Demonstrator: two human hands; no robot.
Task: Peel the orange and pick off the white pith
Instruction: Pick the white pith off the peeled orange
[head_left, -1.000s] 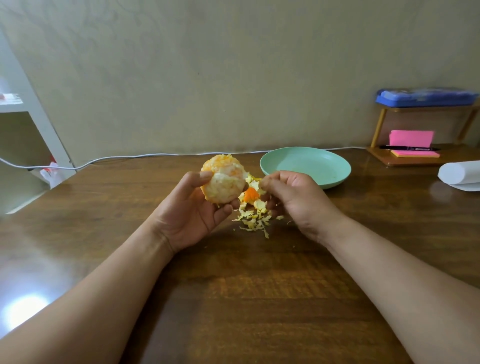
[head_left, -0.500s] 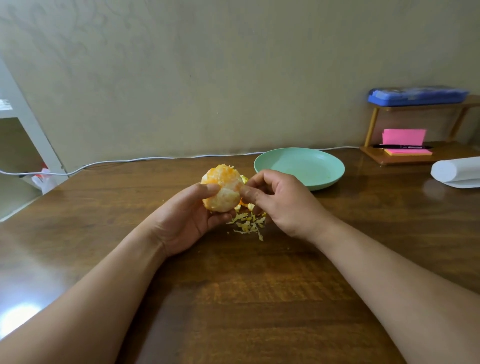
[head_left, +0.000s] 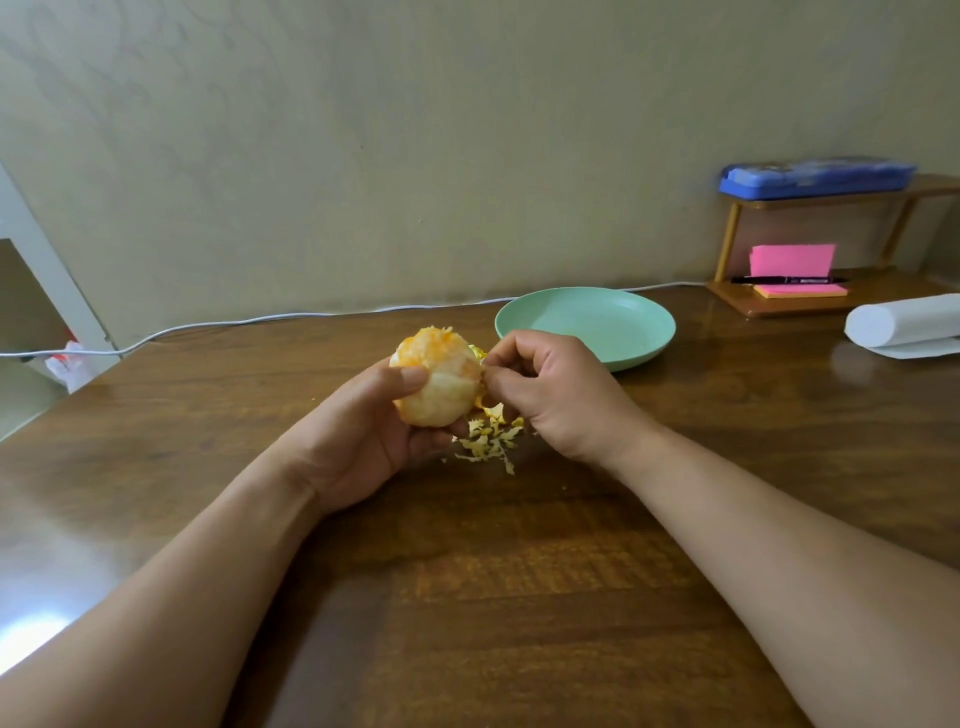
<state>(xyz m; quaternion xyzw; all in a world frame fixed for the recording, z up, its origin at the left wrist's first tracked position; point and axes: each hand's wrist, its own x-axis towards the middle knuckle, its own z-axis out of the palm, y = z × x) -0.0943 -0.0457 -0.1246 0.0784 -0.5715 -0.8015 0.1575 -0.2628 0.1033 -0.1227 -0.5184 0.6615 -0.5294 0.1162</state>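
Note:
My left hand (head_left: 363, 431) grips the peeled orange (head_left: 439, 376) a little above the wooden table, thumb across its front. The fruit is mostly pale with white pith, with bare orange flesh showing at the top. My right hand (head_left: 550, 395) is curled against the orange's right side, thumb and forefinger pinching a bit of pith on it. Under and between the hands lies a small heap of peel and pith scraps (head_left: 491, 441), partly hidden by the right hand.
A mint green plate (head_left: 587, 325) sits just behind the right hand. At the back right stand a small wooden shelf (head_left: 826, 299) with pink sticky notes, a pen and a blue case, and a white paper roll (head_left: 904, 325). A white cable (head_left: 234, 325) runs along the wall.
My right hand has come up from the scrap heap to the orange's right side and pinches at it. The left hand has kept hold of the fruit.

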